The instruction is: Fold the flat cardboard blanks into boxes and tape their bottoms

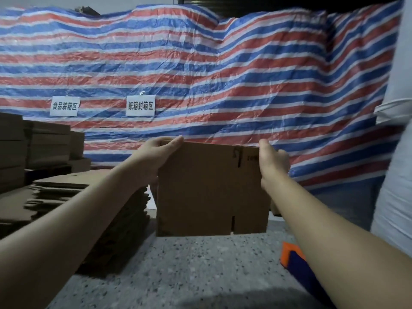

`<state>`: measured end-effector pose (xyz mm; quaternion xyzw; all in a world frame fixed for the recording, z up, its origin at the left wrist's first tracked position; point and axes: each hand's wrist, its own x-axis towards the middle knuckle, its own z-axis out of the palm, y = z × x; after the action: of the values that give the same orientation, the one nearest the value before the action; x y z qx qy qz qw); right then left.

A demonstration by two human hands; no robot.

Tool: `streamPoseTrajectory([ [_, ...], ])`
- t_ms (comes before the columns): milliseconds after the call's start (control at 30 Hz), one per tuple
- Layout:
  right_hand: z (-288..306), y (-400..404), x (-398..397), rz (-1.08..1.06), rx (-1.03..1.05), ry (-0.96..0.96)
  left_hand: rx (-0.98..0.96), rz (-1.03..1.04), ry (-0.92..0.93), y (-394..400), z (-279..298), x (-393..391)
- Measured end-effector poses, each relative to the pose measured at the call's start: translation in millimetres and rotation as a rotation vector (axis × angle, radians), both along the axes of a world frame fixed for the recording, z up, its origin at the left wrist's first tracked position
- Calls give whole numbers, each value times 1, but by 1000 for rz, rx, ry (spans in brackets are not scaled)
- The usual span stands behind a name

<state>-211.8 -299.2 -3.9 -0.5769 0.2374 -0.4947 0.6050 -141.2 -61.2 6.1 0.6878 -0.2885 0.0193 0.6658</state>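
A brown cardboard blank (pixel 209 188) stands upright on the speckled floor in front of me, its lower edge slotted. My left hand (pixel 159 150) grips its top left corner, thumb on the near face and fingers behind. At the top right corner my right hand (pixel 270 160) holds the edge, fingers wrapped behind the board. A pile of flat cardboard blanks (pixel 73 197) lies to the left, beneath my left forearm. An orange and blue tape dispenser (pixel 294 259) lies on the floor at the lower right, partly hidden by my right forearm.
A red, white and blue striped tarp (pixel 200 74) hangs behind, with two white signs (pixel 140 105) taped to it. Taller stacks of cardboard (pixel 33 148) stand at the far left. A white covered bulk (pixel 394 152) fills the right edge. Speckled floor (pixel 189 270) lies near me.
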Motion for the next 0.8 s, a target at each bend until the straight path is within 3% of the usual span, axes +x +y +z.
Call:
streamPoseTrajectory([
  [100,-28,-5,-11,-69,-91,83,1,-13,166,-18,-31,12],
  [233,-76,-11,-19,-81,-38,187,33,16,313,-38,-77,19],
  [400,-125,-15,-26,-83,4,266,95,19,338,-47,-113,17],
  [600,-136,-18,-26,-91,-38,274,99,-37,331,-41,-118,20],
  [800,-144,-9,-23,-91,5,234,177,-212,438,-32,-104,15],
])
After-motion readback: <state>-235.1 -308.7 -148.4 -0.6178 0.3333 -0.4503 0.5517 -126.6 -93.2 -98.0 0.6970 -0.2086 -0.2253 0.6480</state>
